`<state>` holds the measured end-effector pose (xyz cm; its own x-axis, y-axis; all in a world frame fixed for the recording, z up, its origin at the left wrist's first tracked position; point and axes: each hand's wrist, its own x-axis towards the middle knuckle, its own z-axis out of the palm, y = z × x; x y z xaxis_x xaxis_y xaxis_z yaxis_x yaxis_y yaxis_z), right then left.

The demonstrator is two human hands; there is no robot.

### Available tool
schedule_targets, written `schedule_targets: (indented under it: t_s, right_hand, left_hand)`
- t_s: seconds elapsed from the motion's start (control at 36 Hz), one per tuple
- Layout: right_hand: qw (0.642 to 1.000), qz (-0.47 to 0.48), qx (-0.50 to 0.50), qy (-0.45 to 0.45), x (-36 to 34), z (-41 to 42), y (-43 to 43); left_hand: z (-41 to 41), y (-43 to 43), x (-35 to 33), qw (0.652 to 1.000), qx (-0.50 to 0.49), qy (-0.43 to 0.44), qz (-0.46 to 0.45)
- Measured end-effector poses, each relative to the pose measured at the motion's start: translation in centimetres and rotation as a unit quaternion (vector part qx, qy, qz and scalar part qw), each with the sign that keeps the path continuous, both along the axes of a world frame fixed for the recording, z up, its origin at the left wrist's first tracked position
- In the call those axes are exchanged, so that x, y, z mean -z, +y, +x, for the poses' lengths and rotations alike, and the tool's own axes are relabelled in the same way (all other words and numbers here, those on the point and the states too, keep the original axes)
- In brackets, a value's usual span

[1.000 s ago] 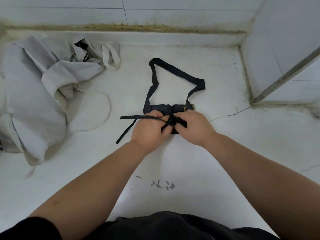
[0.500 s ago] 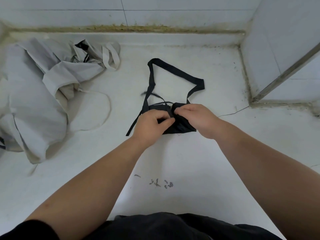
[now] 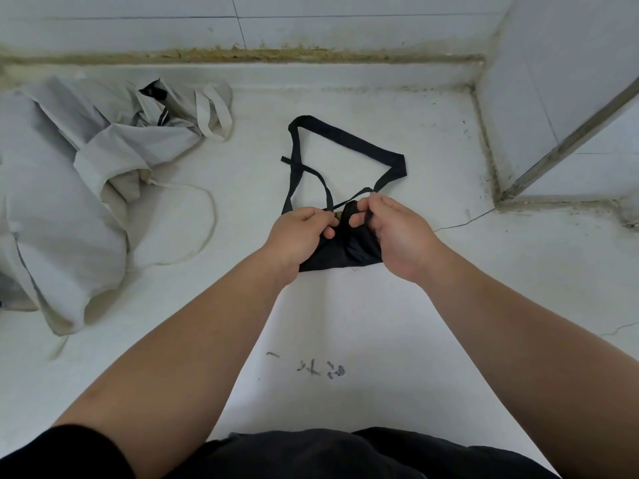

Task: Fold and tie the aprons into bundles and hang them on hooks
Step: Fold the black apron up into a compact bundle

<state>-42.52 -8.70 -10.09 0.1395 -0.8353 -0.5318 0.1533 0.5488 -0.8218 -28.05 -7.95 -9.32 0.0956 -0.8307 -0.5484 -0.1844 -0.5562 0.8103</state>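
Note:
A black apron (image 3: 345,252), folded into a small bundle, lies on the white surface between my hands. Its neck loop (image 3: 349,140) spreads flat beyond it. My left hand (image 3: 297,236) pinches one black tie strap at the bundle's top left. That strap runs up and left, and its end (image 3: 285,160) crosses the neck loop. At the top right of the bundle my right hand (image 3: 394,233) pinches the other tie strap. My hands hide the bundle's sides.
A heap of grey-white aprons (image 3: 69,188) lies at the left, with a thin cord (image 3: 204,216) looping out toward the middle. A tiled wall (image 3: 242,25) runs along the back. A white wall corner (image 3: 553,115) stands at the right.
The bundle has shifted away from me. The straps, crossed in a knot on the bundle's near side before, are now pulled up over its far edge, one strap end flung toward the neck loop.

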Motion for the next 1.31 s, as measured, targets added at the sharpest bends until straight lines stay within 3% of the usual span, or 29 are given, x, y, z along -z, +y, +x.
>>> schedule_targets:
  t_s: [0.11, 0.22, 0.31, 0.39, 0.5, 0.61, 0.81, 0.97, 1.06, 1.19, 1.31]
  right_hand:
    - [0.995, 0.057, 0.079, -0.027, -0.4, -0.1, -0.2]
    - [0.945, 0.153, 0.259, -0.127, -0.6, 0.0, -1.0]
    - [0.935, 0.154, 0.294, -0.125, -0.8, 0.5, -0.9]
    - [0.961, 0.110, 0.244, -0.070, -1.1, 1.1, -0.2]
    - [0.997, 0.012, 0.066, 0.050, -1.1, 1.6, 0.4]
    - [0.971, -0.113, -0.111, 0.180, -0.7, 2.2, 1.3]
    - [0.965, -0.092, -0.153, 0.190, -1.7, 1.6, 0.7]
    - [0.964, -0.063, -0.160, 0.204, -1.9, 1.5, 0.4]
    - [0.961, -0.069, -0.179, 0.200, -1.9, 1.5, 0.5]
    - [0.978, 0.004, -0.172, 0.118, -2.2, 1.2, 0.2]
    - [0.965, -0.043, -0.196, 0.169, -2.0, 1.0, 0.3]
  left_hand:
    - [-0.4, 0.2, -0.1, 1.000, -0.023, 0.009, -0.003]
    - [-0.1, 0.5, 0.3, 0.997, -0.048, 0.054, -0.022]
    - [0.3, 0.7, 0.6, 0.994, -0.057, 0.087, -0.028]
    - [0.6, 0.5, 0.8, 0.993, -0.051, 0.101, -0.017]
    - [0.7, 0.5, 0.8, 0.995, -0.032, 0.093, -0.022]
    - [0.8, 0.8, 0.8, 0.997, 0.022, 0.063, -0.046]
    - [1.3, 0.9, 0.6, 0.997, 0.056, 0.043, -0.042]
    - [2.1, 0.9, 0.3, 0.992, 0.077, 0.098, 0.006]
    - [2.0, 0.8, 0.7, 0.993, 0.037, 0.108, -0.004]
    - [2.0, 0.8, 1.1, 0.986, 0.015, 0.163, -0.025]
    - [2.5, 0.9, 0.9, 0.986, 0.070, 0.153, -0.015]
